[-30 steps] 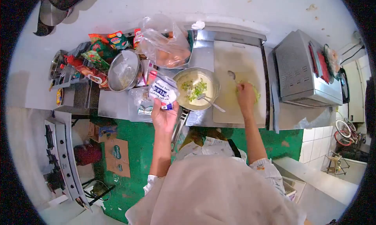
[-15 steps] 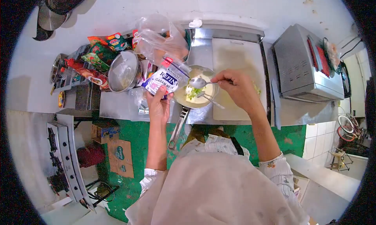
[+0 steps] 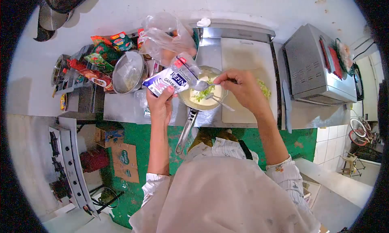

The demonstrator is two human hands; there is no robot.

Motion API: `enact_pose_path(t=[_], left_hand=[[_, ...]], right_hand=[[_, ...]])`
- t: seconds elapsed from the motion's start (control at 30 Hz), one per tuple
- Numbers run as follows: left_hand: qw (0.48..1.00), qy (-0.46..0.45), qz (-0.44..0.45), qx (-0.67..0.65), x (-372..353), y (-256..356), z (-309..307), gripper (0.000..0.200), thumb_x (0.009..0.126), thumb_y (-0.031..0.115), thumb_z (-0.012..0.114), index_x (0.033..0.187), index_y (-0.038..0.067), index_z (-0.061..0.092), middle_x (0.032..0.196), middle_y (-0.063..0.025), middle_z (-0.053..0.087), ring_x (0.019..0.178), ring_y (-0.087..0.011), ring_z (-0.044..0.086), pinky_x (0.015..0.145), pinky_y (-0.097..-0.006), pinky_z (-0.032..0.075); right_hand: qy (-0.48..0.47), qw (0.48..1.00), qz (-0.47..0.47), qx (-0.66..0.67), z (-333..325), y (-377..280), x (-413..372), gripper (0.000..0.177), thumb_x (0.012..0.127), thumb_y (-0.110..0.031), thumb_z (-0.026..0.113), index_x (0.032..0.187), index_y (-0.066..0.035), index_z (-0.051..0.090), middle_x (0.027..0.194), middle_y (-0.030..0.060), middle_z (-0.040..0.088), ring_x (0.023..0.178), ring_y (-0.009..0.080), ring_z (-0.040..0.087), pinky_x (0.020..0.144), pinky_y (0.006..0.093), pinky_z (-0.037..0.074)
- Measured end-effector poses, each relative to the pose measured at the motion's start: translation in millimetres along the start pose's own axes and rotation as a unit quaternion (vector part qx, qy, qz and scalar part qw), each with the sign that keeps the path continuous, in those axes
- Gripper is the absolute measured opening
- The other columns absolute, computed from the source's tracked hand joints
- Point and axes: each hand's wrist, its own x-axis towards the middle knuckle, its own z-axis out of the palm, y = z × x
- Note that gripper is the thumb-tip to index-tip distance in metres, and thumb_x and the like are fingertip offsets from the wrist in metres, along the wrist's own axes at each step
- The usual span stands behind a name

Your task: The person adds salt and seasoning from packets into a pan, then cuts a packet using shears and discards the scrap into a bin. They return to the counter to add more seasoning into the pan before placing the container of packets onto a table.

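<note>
My left hand (image 3: 159,107) is closed around the lower part of a salt packet (image 3: 167,80), labelled "Refina Garam Meja" and tilted with its top to the right. In my right hand (image 3: 245,87), a metal spoon (image 3: 201,86) is pinched by its handle, with its bowl close to the packet's mouth. Beneath them stands a frying pan (image 3: 186,132), handle toward me, holding a pale mixture with chopped greens (image 3: 199,96). A second metal utensil (image 3: 222,103) leans in the pan, its handle over the right rim; its head is partly hidden.
Right of the pan lies a white cutting board (image 3: 239,111) with chopped greens (image 3: 265,89). A metal bowl (image 3: 129,73), a clear plastic bag (image 3: 168,36) and several food packets (image 3: 107,50) crowd the left. A silver oven-like appliance (image 3: 320,67) stands farther right.
The salt packet has tipped further to the right, toward the spoon. The spoon has shifted slightly left, and its bowl now sits against or just beside the packet's open end.
</note>
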Motion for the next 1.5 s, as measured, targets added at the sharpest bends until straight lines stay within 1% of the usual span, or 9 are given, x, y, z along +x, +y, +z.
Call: enact_pose_path(t=[0.07,0.2,0.47,0.6,0.67,0.93,1.1,1.23,1.5], left_hand=[[1.000,0.004,0.014,-0.020,0.2,3.9,3.6,0.045,0.070,-0.001,0.072,0.109,0.004,0.049,0.089,-0.0066,0.062,0.074,-0.0146,0.062,0.057,-0.0252,0.053],[1.000,-0.002,0.020,-0.005,1.2,9.0,6.7,0.045,0.070,-0.001,0.073,0.108,0.004,0.049,0.087,-0.0063,0.062,0.073,-0.0145,0.062,0.057,-0.0255,0.052],[0.998,0.006,0.035,0.042,3.4,11.3,6.3,0.059,0.067,0.003,0.076,0.115,0.005,0.043,0.094,-0.0060,0.060,0.077,-0.0140,0.060,0.058,-0.0258,0.051],[0.997,-0.008,0.040,0.066,7.1,10.8,2.0,0.054,0.069,0.003,0.074,0.115,0.005,0.045,0.092,-0.0061,0.060,0.075,-0.0171,0.060,0.058,-0.0267,0.051],[0.997,-0.015,0.035,0.065,7.7,12.4,2.8,0.057,0.066,0.003,0.077,0.113,0.005,0.044,0.091,-0.0054,0.059,0.075,-0.0135,0.059,0.057,-0.0262,0.051],[0.997,-0.017,0.042,0.070,7.1,19.3,8.1,0.059,0.065,0.002,0.077,0.114,0.005,0.044,0.090,-0.0050,0.059,0.074,-0.0131,0.059,0.057,-0.0260,0.050],[0.996,-0.009,0.034,0.086,7.9,20.4,6.4,0.060,0.063,0.003,0.079,0.114,0.006,0.046,0.091,-0.0042,0.058,0.075,-0.0130,0.059,0.058,-0.0258,0.050],[0.995,-0.001,0.039,0.096,8.1,21.5,6.9,0.062,0.061,0.003,0.080,0.113,0.005,0.046,0.092,-0.0036,0.058,0.078,-0.0125,0.058,0.061,-0.0253,0.050],[0.993,-0.004,0.047,0.106,9.2,21.6,4.4,0.064,0.060,0.005,0.082,0.114,0.004,0.046,0.093,-0.0038,0.057,0.080,-0.0128,0.058,0.063,-0.0250,0.050]], right_hand=[[-0.001,1.000,-0.008,0.005,1.3,5.3,1.5,0.014,0.079,-0.001,0.056,0.089,0.002,0.066,0.077,0.0041,0.063,0.074,0.0097,0.054,0.069,0.0249,0.044],[-0.012,1.000,-0.006,0.015,1.8,6.5,3.1,0.014,0.079,-0.001,0.056,0.089,0.003,0.065,0.077,0.0046,0.063,0.074,0.0099,0.054,0.070,0.0246,0.044],[-0.015,1.000,-0.003,0.023,2.0,5.1,4.5,0.014,0.078,-0.001,0.056,0.088,0.003,0.064,0.077,0.0043,0.062,0.074,0.0100,0.054,0.070,0.0243,0.043],[-0.009,1.000,-0.010,0.013,2.3,6.1,4.7,0.015,0.078,-0.002,0.056,0.089,0.004,0.064,0.077,0.0038,0.062,0.074,0.0093,0.053,0.069,0.0242,0.043],[-0.013,1.000,-0.006,0.016,2.1,6.9,5.4,0.015,0.079,-0.002,0.055,0.089,0.003,0.064,0.078,0.0035,0.062,0.074,0.0090,0.053,0.069,0.0242,0.043],[-0.011,1.000,0.002,0.010,2.5,7.0,6.5,0.014,0.080,-0.001,0.055,0.089,0.002,0.065,0.078,0.0029,0.062,0.076,0.0090,0.053,0.070,0.0236,0.043],[-0.004,0.999,-0.039,0.003,3.9,14.0,9.3,0.013,0.081,-0.001,0.056,0.089,0.002,0.065,0.079,0.0035,0.062,0.076,0.0092,0.053,0.071,0.0238,0.043],[-0.010,0.999,-0.026,-0.017,2.3,6.8,8.6,0.012,0.081,-0.001,0.056,0.089,0.003,0.065,0.079,0.0045,0.062,0.076,0.0096,0.053,0.071,0.0243,0.043],[-0.004,0.999,-0.034,-0.028,3.5,7.1,9.9,0.013,0.081,0.000,0.056,0.090,0.002,0.065,0.077,0.0049,0.061,0.074,0.0098,0.053,0.068,0.0249,0.043]])
